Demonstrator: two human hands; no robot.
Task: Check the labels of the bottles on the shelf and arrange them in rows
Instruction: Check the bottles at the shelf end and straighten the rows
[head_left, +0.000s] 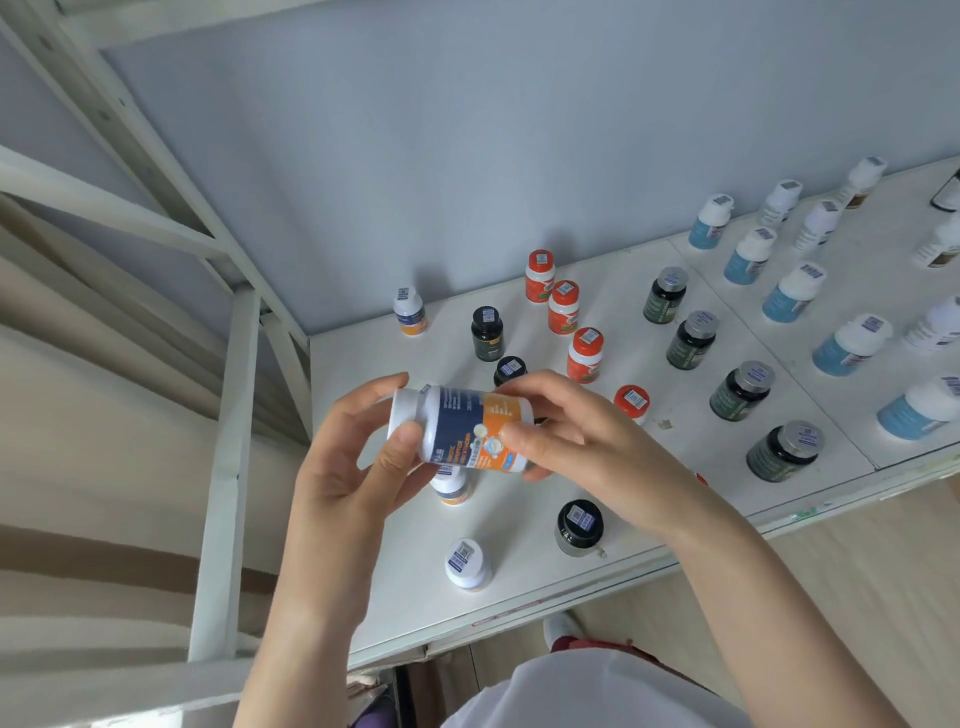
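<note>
- I hold the bottle (467, 431) sideways, above the left end of the shelf (514, 530).
- My left hand (343, 457) pinches its top end; the fingers (519, 384) of my right hand (571, 436) curl round its base.
- It looks like light, stiff plastic with a glossy label, probably slick. I'd grip it round the body.
- The label print is too small to read.
- A white bottle (452, 488) underneath is half hidden. A red bottle (698, 478) barely shows behind my right wrist.
- Bottles at the shelf's right edge are cut off.
</note>
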